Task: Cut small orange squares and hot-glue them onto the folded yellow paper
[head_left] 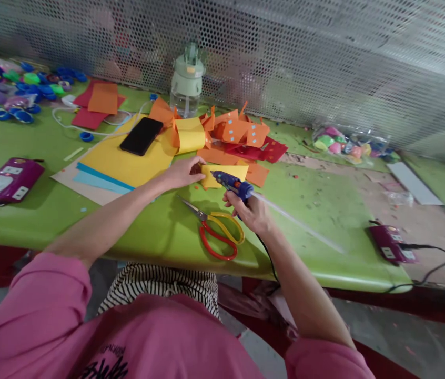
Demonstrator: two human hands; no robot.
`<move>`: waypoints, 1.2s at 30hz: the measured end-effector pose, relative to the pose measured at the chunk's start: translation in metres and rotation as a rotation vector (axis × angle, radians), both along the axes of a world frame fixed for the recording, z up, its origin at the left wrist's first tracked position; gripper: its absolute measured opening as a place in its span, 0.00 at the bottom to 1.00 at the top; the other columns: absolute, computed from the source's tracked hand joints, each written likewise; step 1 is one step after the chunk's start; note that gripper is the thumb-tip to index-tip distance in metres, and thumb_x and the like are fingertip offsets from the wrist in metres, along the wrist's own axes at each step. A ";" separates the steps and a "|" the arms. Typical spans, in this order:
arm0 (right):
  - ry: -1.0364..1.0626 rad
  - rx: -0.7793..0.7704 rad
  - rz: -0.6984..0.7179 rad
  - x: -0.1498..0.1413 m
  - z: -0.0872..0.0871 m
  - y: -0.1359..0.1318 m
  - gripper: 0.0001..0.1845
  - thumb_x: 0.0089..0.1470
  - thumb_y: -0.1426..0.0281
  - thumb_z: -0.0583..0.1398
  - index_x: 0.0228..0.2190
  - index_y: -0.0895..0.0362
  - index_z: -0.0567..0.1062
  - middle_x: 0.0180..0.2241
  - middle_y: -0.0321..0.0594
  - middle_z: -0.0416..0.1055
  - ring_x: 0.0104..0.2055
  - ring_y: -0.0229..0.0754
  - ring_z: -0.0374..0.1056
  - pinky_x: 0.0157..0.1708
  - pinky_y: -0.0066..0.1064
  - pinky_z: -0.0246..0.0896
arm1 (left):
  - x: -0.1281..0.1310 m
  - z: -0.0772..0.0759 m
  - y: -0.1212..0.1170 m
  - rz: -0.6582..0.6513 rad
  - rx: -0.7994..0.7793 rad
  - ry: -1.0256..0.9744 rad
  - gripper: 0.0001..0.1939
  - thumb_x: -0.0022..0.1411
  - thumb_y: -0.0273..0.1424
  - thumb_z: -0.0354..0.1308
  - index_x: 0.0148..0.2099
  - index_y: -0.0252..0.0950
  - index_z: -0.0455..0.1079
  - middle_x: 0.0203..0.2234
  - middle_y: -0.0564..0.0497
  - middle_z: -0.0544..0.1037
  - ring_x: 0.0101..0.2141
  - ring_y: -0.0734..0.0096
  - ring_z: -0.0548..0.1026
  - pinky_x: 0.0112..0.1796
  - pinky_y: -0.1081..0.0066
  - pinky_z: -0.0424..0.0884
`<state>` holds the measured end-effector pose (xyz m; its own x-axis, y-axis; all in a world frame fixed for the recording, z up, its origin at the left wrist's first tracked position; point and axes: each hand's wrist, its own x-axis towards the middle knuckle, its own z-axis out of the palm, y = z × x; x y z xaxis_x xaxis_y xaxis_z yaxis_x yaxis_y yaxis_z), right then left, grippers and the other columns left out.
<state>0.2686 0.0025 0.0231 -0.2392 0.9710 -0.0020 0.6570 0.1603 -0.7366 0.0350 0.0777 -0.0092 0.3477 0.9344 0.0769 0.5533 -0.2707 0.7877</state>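
Note:
My right hand point(256, 213) is wrapped round a dark blue hot glue gun point(233, 184), with a long clear glue stick point(301, 223) jutting from its back. The nozzle points left, over a piece of yellow paper point(236, 170). My left hand point(185, 172) pinches the left end of that paper. Just below lie scissors point(202, 216) with one red and one yellow handle, blades towards the upper left. Beyond the hands are a curled yellow paper band point(191, 135) and folded orange paper pieces point(234, 129) with pale squares.
A black phone point(141, 136) rests on yellow sheets point(115, 160). Behind them stands a pale green bottle point(186, 79) against a perforated metal screen point(285, 58). Purple power boxes sit at left point(9, 180) and right point(392, 243). A bag of colourful pieces point(351, 145) lies at the back right.

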 end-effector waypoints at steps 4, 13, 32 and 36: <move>-0.090 0.051 0.015 -0.005 0.000 0.005 0.24 0.59 0.48 0.55 0.30 0.56 0.74 0.27 0.43 0.75 0.25 0.40 0.70 0.26 0.32 0.65 | 0.002 -0.001 0.001 -0.015 0.020 -0.008 0.17 0.59 0.38 0.61 0.49 0.36 0.70 0.34 0.50 0.79 0.34 0.66 0.75 0.35 0.68 0.67; -0.168 0.113 0.020 -0.011 -0.003 0.013 0.24 0.57 0.49 0.53 0.25 0.55 0.71 0.24 0.43 0.73 0.25 0.42 0.68 0.26 0.32 0.61 | 0.004 0.001 0.003 -0.006 0.033 0.030 0.12 0.56 0.35 0.61 0.42 0.36 0.69 0.31 0.52 0.77 0.31 0.69 0.73 0.32 0.71 0.64; -0.182 0.157 0.062 -0.012 -0.002 0.009 0.27 0.58 0.47 0.51 0.24 0.56 0.71 0.22 0.42 0.70 0.25 0.40 0.65 0.26 0.32 0.58 | 0.005 0.003 0.002 -0.019 0.017 0.002 0.10 0.54 0.30 0.60 0.40 0.36 0.70 0.28 0.54 0.76 0.28 0.72 0.71 0.30 0.72 0.63; -0.176 0.173 0.049 -0.012 -0.004 0.009 0.27 0.58 0.46 0.51 0.23 0.55 0.68 0.21 0.41 0.68 0.23 0.39 0.63 0.24 0.32 0.55 | 0.005 0.001 0.002 -0.016 0.013 -0.003 0.10 0.54 0.31 0.60 0.41 0.35 0.70 0.28 0.53 0.76 0.29 0.71 0.72 0.30 0.72 0.63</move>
